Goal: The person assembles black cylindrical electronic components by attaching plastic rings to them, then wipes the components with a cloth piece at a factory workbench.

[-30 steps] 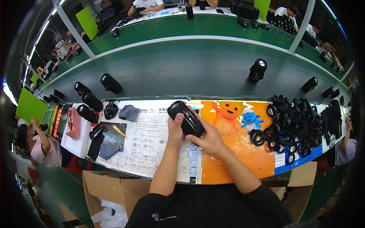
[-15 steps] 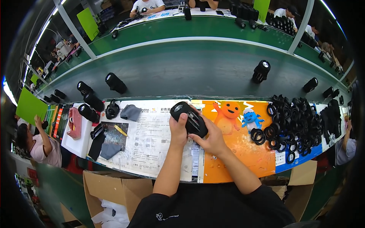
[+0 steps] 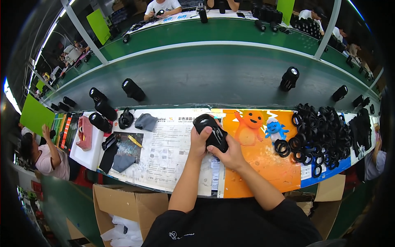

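Both hands hold a black cylindrical speaker (image 3: 218, 138) over the middle of the workbench, tilted, with its round end up and to the left. My left hand (image 3: 200, 142) grips its left side, the thumb lying across the front. My right hand (image 3: 233, 154) wraps the lower right side, with the thumb against the lower front. The other fingers are mostly hidden behind the speaker. Under it lie a white printed sheet (image 3: 164, 164) and an orange mat (image 3: 263, 173) with cartoon figures.
Several black rings (image 3: 325, 136) are heaped at right. Left are grey cloths (image 3: 146, 122), a yellow-handled tool (image 3: 135, 141) and standing speakers (image 3: 99, 122). More speakers (image 3: 290, 79) stand on the grey conveyor (image 3: 205, 74) beyond. Cardboard boxes (image 3: 123, 203) sit below the bench edge; co-workers (image 3: 45, 156) flank it.
The whole view has shifted slightly. The speakers on the conveyor have moved a little to the right relative to the bench. Both hands still hold the speaker, with only a slight shift.
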`<action>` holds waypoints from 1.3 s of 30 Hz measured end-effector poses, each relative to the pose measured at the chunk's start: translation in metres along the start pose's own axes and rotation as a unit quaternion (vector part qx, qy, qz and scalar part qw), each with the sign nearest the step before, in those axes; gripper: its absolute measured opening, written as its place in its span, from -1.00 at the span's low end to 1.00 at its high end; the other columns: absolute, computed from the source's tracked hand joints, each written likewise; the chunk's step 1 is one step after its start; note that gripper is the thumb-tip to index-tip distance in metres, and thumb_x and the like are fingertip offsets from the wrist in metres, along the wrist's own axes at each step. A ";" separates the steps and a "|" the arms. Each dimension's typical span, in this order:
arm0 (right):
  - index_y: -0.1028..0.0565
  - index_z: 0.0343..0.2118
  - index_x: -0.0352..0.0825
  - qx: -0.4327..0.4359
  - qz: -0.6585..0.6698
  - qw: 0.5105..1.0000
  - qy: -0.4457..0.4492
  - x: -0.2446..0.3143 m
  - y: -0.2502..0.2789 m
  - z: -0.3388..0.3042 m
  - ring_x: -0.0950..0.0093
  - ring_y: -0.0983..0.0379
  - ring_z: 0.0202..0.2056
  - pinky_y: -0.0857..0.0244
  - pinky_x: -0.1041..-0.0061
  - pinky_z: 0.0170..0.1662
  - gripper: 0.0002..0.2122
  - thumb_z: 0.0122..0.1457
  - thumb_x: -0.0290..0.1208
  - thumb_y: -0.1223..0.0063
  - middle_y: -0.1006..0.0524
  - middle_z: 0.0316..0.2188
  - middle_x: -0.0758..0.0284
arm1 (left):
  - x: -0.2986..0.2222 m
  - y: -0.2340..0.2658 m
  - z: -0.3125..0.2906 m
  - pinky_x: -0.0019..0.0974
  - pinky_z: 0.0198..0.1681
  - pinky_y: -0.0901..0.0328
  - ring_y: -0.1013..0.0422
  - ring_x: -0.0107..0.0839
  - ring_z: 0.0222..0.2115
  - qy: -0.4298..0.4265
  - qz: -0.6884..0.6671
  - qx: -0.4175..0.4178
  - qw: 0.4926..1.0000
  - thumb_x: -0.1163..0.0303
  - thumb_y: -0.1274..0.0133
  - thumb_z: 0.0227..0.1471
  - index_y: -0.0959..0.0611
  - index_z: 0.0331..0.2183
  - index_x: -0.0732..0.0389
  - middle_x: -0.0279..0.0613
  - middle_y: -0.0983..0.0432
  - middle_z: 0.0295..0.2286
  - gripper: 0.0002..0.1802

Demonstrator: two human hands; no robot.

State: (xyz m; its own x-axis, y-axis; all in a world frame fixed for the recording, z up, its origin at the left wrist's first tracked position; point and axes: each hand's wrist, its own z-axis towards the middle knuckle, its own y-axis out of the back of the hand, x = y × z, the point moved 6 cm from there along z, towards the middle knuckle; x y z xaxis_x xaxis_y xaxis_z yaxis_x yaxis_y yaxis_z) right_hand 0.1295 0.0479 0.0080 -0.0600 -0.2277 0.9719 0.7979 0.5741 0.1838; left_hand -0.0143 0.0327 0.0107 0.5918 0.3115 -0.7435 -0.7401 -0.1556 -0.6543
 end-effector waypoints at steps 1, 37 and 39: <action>-0.50 0.22 -0.47 -0.011 0.011 1.000 -0.005 -0.003 0.001 0.001 0.24 -0.67 -0.06 -0.52 0.29 0.07 -0.36 0.21 -0.17 -0.55 -0.68 -0.08 0.07 | 0.002 0.000 0.000 -0.27 -0.03 -0.56 -0.63 -0.32 -0.16 0.000 0.001 0.001 1.000 0.11 -0.45 0.18 -0.57 0.07 0.23 -0.11 -0.68 -0.16 -0.40; -0.32 0.41 -0.50 -0.025 -0.055 0.993 0.099 0.011 0.001 -0.006 0.04 -0.61 0.16 -0.48 0.20 0.23 -0.20 0.23 -0.26 -0.53 -0.58 0.14 -0.07 | -0.008 0.000 0.010 -0.04 0.17 -0.54 -0.66 -0.19 -0.11 -0.044 -0.018 0.013 0.999 0.13 -0.53 0.07 -0.55 0.15 0.28 -0.06 -0.66 -0.17 -0.24; -0.30 0.41 -0.55 -0.043 -0.071 0.991 0.103 0.011 0.000 -0.007 0.02 -0.60 0.20 -0.48 0.21 0.25 -0.19 0.21 -0.30 -0.54 -0.56 0.20 -0.10 | -0.006 0.002 0.008 -0.06 0.19 -0.51 -0.65 -0.22 -0.14 -0.012 0.022 -0.019 0.999 0.04 -0.53 0.05 -0.54 0.13 0.26 -0.07 -0.64 -0.19 -0.21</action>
State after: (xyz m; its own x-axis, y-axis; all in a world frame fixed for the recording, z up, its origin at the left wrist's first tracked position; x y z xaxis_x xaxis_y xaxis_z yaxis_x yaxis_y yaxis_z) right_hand 0.1333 0.0396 0.0180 -0.0590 -0.4630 0.8844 0.8393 0.4567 0.2951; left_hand -0.0216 0.0378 0.0148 0.5502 0.3259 -0.7688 -0.7526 -0.2053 -0.6257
